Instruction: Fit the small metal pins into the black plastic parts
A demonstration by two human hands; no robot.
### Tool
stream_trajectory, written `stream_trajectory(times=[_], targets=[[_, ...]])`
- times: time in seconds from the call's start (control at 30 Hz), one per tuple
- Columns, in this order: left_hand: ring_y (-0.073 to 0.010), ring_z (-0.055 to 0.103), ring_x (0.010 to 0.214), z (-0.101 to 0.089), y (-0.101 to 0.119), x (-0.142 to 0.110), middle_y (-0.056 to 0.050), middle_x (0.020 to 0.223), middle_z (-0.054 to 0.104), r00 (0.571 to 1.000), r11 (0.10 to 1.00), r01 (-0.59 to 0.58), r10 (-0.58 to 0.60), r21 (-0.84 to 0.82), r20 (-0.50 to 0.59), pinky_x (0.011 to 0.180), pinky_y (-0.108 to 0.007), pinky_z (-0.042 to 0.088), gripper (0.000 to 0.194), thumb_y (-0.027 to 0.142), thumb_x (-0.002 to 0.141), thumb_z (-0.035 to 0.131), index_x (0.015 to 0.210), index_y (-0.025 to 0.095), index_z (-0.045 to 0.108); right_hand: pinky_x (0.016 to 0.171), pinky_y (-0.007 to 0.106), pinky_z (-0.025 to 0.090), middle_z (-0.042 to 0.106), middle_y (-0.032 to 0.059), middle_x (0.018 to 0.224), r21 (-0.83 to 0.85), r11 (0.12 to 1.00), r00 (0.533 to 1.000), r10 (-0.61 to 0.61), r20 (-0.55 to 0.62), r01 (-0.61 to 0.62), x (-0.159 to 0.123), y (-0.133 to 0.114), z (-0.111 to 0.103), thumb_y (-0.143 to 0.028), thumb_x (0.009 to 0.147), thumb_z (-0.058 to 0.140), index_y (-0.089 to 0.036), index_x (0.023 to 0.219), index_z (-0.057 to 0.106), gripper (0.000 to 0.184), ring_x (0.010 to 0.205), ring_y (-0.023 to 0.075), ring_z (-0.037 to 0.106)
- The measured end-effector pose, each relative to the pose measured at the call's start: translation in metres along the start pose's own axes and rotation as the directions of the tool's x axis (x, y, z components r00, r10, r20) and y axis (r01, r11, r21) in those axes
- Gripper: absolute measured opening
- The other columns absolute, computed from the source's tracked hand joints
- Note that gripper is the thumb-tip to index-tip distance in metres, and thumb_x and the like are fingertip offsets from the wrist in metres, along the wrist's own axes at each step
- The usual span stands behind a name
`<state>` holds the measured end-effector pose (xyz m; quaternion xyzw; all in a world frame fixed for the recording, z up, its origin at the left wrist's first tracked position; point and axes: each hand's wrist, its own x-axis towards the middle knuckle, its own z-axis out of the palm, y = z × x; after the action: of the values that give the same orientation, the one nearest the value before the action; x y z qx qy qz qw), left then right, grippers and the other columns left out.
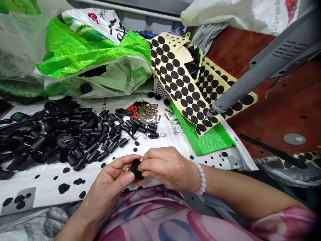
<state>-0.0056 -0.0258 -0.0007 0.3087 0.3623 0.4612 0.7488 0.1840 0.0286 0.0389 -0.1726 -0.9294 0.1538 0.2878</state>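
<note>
Near the front edge of the table, my left hand (116,177) grips a small round black plastic part (136,169) between thumb and fingers. From the right, my right hand (168,167) closes its fingertips on the face of that same part. Whether the right fingertips pinch a smaller piece is hidden. A bit of shiny metal shows beside the left thumb. Beyond my hands lie several ribbed black plastic caps (110,134) in a loose spread, and a heap of small metal strips (147,112) on a red patch.
A large pile of black plastic parts (50,134) covers the left of the table. Behind it slumps a green and white bag (97,60). Sheets of round black stickers (179,78) lean over a green tray (213,144). A grey electric screwdriver (250,77) reaches in from the right.
</note>
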Motion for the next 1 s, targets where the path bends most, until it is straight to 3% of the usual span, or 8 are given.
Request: stream_trajectory(times=[0.43,0.67,0.8,0.9,1.0], targets=[[-0.0143,0.066,0.07,0.001,-0.003,0.001,-0.004,0.082,0.07,1.0,1.0,0.004,-0.004,0.029,0.006,0.07,-0.022,0.053,0.033,0.024,0.074,0.072,0.106,0.022,0.067,0.057,0.027,0.043,0.064,0.0035,0.069,-0.244,0.969,0.994,-0.068,-0.086,0.045,-0.004,0.001,0.014,-0.018,0.095,0.041,-0.011,0.088,0.065,0.025,0.064,0.0132,0.059],[-0.0158,0.066,0.079,0.002,-0.006,-0.002,-0.004,0.087,0.071,0.99,0.993,-0.112,0.115,0.048,-0.079,0.077,-0.024,0.053,0.034,0.018,0.072,0.073,0.105,0.022,0.067,0.058,0.027,0.044,0.064,0.0048,0.07,-0.229,0.973,0.994,-0.058,-0.092,0.036,-0.006,-0.002,0.015,-0.018,0.095,0.043,-0.011,0.085,0.064,0.025,0.064,0.0141,0.06],[-0.0165,0.066,0.078,-0.001,-0.004,-0.005,-0.005,0.094,0.071,0.986,0.988,-0.145,0.149,0.053,-0.079,0.075,-0.024,0.054,0.03,0.021,0.074,0.072,0.104,0.022,0.067,0.063,0.026,0.046,0.066,0.0059,0.081,-0.166,0.985,0.985,-0.061,-0.163,0.034,-0.009,-0.002,0.014,-0.018,0.095,0.042,-0.012,0.093,0.061,0.02,0.07,0.0134,0.061],[-0.0182,0.066,0.078,0.001,-0.002,-0.008,-0.009,0.104,0.069,0.985,0.988,-0.154,0.155,0.022,-0.071,0.072,-0.026,0.054,0.028,0.028,0.076,0.07,0.103,0.02,0.067,0.065,0.025,0.048,0.067,0.0074,0.087,-0.104,0.994,0.985,-0.058,-0.16,0.042,-0.011,0.0,0.013,-0.018,0.095,0.041,-0.012,0.096,0.06,0.02,0.073,0.0135,0.061],[-0.0156,0.067,0.07,0.005,0.001,-0.008,-0.007,0.098,0.071,0.99,0.993,-0.12,0.118,-0.021,-0.084,0.069,-0.024,0.054,0.027,0.028,0.074,0.071,0.1,0.021,0.069,0.066,0.025,0.049,0.067,0.0085,0.088,-0.095,0.993,0.982,-0.078,-0.17,0.063,-0.01,0.0,0.011,-0.017,0.096,0.038,-0.011,0.097,0.06,0.024,0.076,0.014,0.062]])
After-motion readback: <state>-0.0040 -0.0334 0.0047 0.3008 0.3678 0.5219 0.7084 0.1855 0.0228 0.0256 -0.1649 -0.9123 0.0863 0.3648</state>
